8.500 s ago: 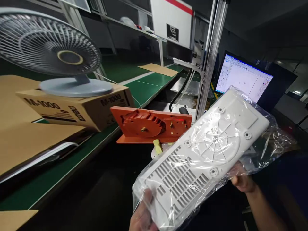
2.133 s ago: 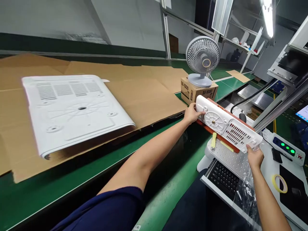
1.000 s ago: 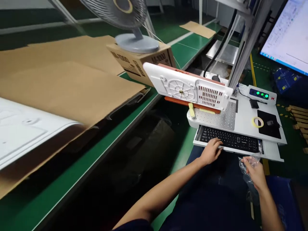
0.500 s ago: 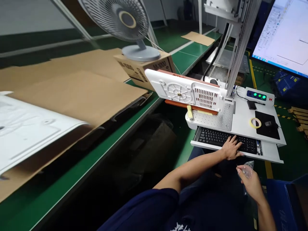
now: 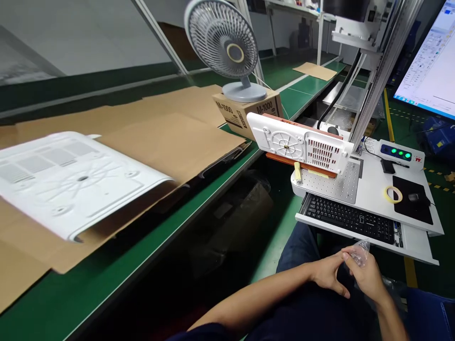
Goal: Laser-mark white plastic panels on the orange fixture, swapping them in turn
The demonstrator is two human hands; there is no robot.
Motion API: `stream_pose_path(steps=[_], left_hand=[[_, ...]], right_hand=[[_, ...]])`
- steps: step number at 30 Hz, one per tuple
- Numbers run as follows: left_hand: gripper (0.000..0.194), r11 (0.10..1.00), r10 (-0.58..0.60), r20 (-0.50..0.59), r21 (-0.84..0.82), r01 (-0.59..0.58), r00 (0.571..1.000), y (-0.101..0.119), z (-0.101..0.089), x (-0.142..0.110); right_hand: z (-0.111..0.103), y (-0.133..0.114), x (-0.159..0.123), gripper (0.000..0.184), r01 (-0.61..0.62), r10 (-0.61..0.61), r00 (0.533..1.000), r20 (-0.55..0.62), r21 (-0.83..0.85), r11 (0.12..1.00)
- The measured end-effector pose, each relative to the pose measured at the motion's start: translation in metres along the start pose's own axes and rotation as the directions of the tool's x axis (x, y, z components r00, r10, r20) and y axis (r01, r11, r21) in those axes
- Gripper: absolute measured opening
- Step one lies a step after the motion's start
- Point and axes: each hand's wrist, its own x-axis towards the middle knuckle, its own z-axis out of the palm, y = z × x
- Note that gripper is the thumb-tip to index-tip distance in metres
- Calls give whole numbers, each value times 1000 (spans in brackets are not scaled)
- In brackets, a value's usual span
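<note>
- Right hand: low at the near right, in front of the keyboard tray, fingers pinched on a crumpled clear plastic bag.
- Left hand: just beside the right hand, fingers loosely spread and reaching to the bag; whether it actually grips the film cannot be told.
- White vented panel: stands unwrapped, tilted on edge against the orange fixture on the perforated plate, under the machine's column. Neither hand touches it, so loading appears complete.
- Keyboard: on the pulled-out tray, near side of the station, with no hand on it.
- Control box: far right of the plate, green lamps lit.
- Second white panel: lies flat on cardboard at the far left of the green belt, well apart from the station.
- Judged state: panel unbagged and seated; what seems left is the empty bag in hand and, later, lifting the panel from the fixture.
- Desk fan on a carton stands beyond the fixture.
</note>
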Motion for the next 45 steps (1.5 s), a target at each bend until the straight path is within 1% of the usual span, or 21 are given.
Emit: stream_pose_path(steps=[3,6,8,12,15,16,19,20,21,23,25,27,29,31,33,34,36,38,39,42,45], left_hand=[[89,993,-31,-34,-115,26,999,0,1,0],[63,984,-46,-41,-176,38,998,2,-3,-6],[51,975,-33,-68,-224,17,997,4,-8,-12],[55,886,-111,-145,-463,32,983,1,-13,-21],[58,849,-179,-187,-526,56,966,-7,-8,-21],[68,849,-212,-179,-521,90,961,-9,-5,-19],[117,840,-267,-75,-507,194,961,-7,7,-8],[123,848,-241,-30,-493,195,970,-4,12,-4],[117,862,-205,21,-470,191,979,0,15,1],[85,895,-181,88,-399,201,980,8,21,9],[64,896,-243,130,-349,274,961,14,23,14],[56,869,-294,118,-381,317,948,16,19,14],[52,824,-291,64,-490,284,955,16,10,8],[51,776,-308,-52,-592,219,950,17,-3,-4],[48,721,-361,-165,-674,162,918,20,-17,-20],[47,693,-386,-212,-709,131,898,23,-24,-27],[48,648,-410,-300,-761,44,861,31,-34,-40],[52,617,-400,-360,-785,-43,843,42,-39,-47],[54,611,-387,-379,-788,-74,840,47,-40,-47],[56,630,-353,-430,-766,-128,831,59,-37,-39],[55,672,-361,-464,-731,-119,809,66,-35,-27]], right_hand=[[10,-26,12,49,100,-99,995,-19,79,992],[7,-41,21,42,195,-175,976,-127,169,966],[-1,-45,25,40,231,-178,958,-227,237,944],[-21,-48,30,43,262,-79,886,-456,354,898],[-21,-53,32,46,242,-13,854,-520,374,896],[-16,-55,32,47,234,-2,851,-526,375,897],[11,-63,34,47,211,9,878,-479,405,889],[21,-66,34,46,200,-2,905,-426,420,885],[31,-69,34,44,187,-26,935,-354,429,884],[45,-76,34,39,179,-107,976,-189,422,889],[48,-82,34,35,214,-195,977,-89,377,901],[40,-84,35,33,271,-244,962,-124,307,912],[24,-80,37,35,278,-223,947,-230,246,928],[5,-68,37,37,223,-134,929,-345,233,947],[-13,-50,34,41,143,-30,898,-438,227,963],[-19,-39,32,44,97,7,894,-447,209,973],[-27,-17,24,52,-11,67,933,-354,157,988],[-23,3,16,64,-114,127,982,-137,101,988],[-17,10,13,70,-141,143,989,-29,77,987],[8,19,8,77,-124,118,979,166,28,992],[21,9,12,85,-75,74,964,254,-5,997]])
